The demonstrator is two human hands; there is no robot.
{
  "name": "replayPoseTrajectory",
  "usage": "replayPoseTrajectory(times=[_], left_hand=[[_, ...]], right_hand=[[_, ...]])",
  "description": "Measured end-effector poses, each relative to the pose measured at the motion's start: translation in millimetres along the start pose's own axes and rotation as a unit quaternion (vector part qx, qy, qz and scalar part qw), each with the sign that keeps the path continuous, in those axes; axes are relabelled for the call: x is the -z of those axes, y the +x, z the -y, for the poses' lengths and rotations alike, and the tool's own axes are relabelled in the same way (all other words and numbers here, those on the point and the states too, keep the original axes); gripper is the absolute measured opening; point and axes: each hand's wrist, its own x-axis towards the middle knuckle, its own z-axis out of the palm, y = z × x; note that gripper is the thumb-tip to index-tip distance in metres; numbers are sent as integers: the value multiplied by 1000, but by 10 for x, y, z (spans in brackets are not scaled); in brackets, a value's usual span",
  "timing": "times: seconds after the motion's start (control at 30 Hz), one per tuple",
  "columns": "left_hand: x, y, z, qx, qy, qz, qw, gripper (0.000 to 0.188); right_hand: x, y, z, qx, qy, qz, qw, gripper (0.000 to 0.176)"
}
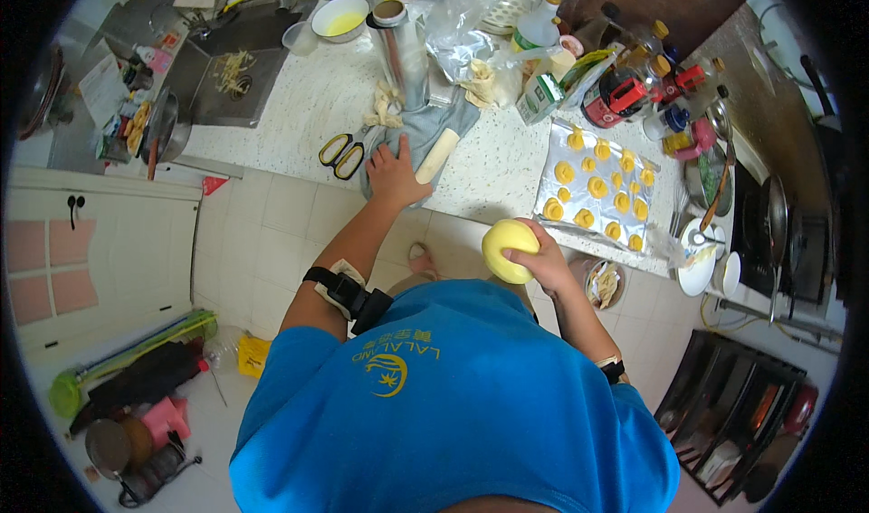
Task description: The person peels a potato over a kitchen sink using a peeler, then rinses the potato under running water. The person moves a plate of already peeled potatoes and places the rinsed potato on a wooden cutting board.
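My left hand [395, 182] lies palm down on a grey cloth [424, 129] at the counter's front edge. Its fingers are spread, and the thumb is beside the near end of a short pale wooden rolling pin [436, 156]. Left of the cloth are scissors [343, 157] with black and yellow handles. In front of my body, off the counter, my right hand [543, 258] grips a smooth, round, pale-yellow object [506, 241]; whether it is a bowl or a solid ball I cannot tell. A foil-lined tray [569, 174] to the right carries several small yellow dough rounds [597, 187].
A cling-film roll [405, 58] stands behind the cloth, near a bowl of yellow liquid [341, 21]. Bottles [614, 96] and a carton [540, 99] crowd the back right. A sink [224, 82] is left; a white plate [696, 269] and a stove [753, 221] are right. A waste bin [597, 282] stands below.
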Motion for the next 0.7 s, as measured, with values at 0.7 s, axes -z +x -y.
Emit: replayPoseTrajectory(times=[0.7], left_hand=[[154,33,-401,137,-48,130,981,123]], right_hand=[[275,-427,-139,-13,42,-92,995,54]])
